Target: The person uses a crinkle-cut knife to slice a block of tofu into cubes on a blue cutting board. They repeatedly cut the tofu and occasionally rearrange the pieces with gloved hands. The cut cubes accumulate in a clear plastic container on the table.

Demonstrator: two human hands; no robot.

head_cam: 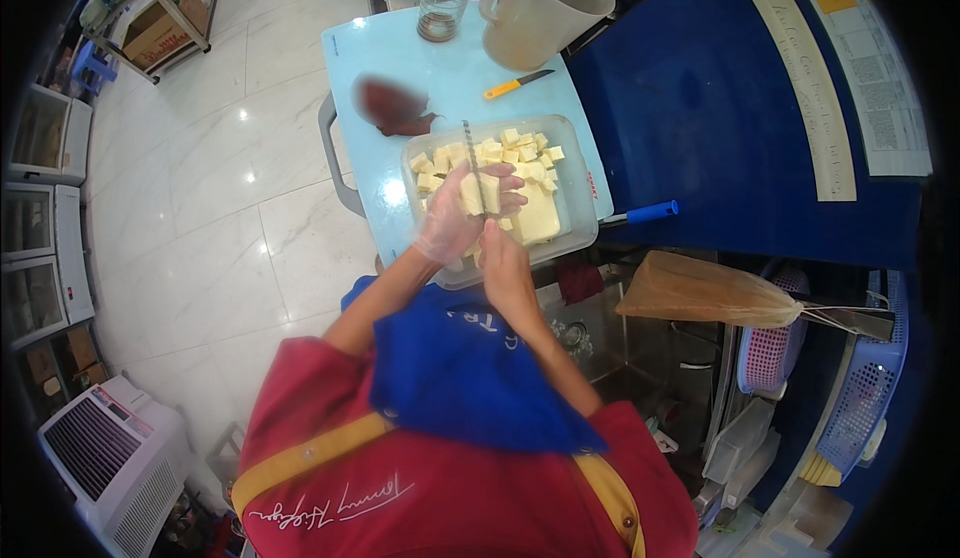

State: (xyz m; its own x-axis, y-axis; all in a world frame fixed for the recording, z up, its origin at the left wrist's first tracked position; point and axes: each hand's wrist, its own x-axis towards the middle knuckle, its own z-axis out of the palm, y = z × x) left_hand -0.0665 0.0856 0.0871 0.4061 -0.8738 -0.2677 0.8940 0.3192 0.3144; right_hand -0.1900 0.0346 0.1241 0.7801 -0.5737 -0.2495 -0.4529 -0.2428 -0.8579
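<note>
My left hand [444, 220], in a clear plastic glove, is palm up over a clear plastic tub [579, 220]. On its palm and fingers rests a pale yellow block, probably butter [471, 194], split lengthwise by a knife. My right hand [504, 252], ungloved, grips that knife near the tub's front edge. The narrow, serrated-looking blade [470, 142] points away from me and passes through the block; the handle is hidden by my fingers. Inside the tub lie many small cut cubes [525, 147] and a larger uncut slab [541, 220], partly covered by my hands.
The tub stands on a light blue cutting board [356, 175] with a grey handle [334, 157]. A dark red, partly blurred item [394, 108], a yellow-handled paring knife [517, 85], a plastic jar [442, 3] and a large measuring jug [536, 14] are beyond it. A blue-capped marker [651, 212] lies to the right.
</note>
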